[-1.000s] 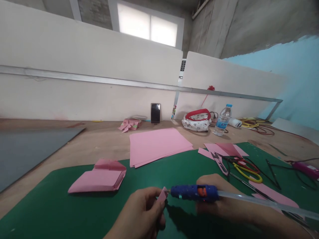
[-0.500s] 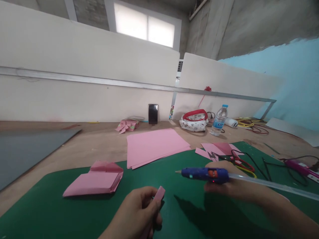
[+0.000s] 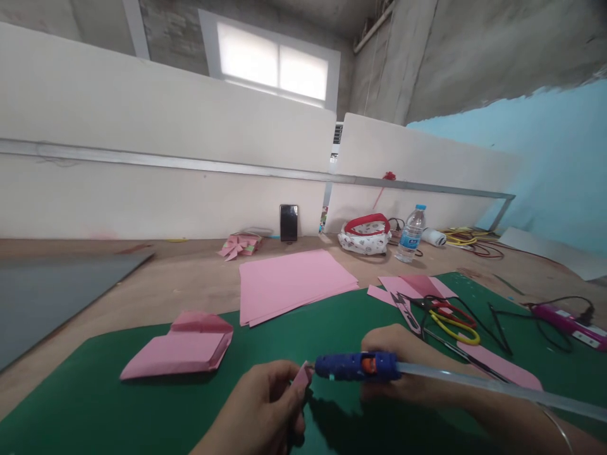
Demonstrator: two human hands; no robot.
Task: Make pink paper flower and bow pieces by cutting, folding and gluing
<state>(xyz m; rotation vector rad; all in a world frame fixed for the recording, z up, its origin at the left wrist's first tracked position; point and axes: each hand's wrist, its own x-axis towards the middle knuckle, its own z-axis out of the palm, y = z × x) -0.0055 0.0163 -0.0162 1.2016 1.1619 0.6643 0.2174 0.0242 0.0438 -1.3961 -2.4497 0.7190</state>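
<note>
Between the thumb and fingers of my left hand (image 3: 265,401) is a small folded pink paper strip (image 3: 302,377), its tip pointing up and to the right. My right hand (image 3: 386,363) is wrapped round a blue glue gun (image 3: 342,366) with a long clear glue stick (image 3: 455,376) running out of its back. The gun's nozzle is at the tip of the strip and appears to touch it. To the left of my left hand, a folded pink paper envelope (image 3: 175,354) lies on the green cutting mat (image 3: 265,341).
Pink paper sheets (image 3: 289,284) lie beyond the mat's middle. Scissors (image 3: 455,319) and pink scraps (image 3: 502,366) are at right, near a purple power strip (image 3: 564,322). A phone (image 3: 288,222), a white pouch (image 3: 364,237) and a water bottle (image 3: 410,235) stand along the back.
My right hand has brought the glue gun left and down, so its nozzle now meets the paper strip. The left hand has stayed nearly in place. The view has tilted slightly.
</note>
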